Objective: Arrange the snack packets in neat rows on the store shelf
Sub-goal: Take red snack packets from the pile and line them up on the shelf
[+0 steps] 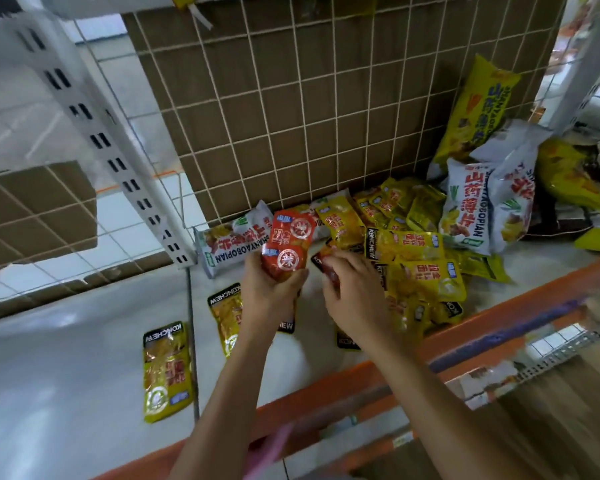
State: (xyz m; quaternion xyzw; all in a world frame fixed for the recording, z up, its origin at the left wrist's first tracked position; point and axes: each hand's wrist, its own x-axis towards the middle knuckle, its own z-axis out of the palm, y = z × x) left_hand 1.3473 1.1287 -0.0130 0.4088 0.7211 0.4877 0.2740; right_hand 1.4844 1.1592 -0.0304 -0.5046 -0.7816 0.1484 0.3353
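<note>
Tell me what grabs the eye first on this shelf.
The red packets held up in the left hand, mid-shelf, stand out first against all the yellow. Just right of them the right hand reaches into a loose heap of yellow packets, with big white bags slumped behind it towards the right.

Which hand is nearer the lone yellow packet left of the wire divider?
Left. The left hand holds red packets right of the yellow packet; the right hand is farther right, at the pile.
</note>
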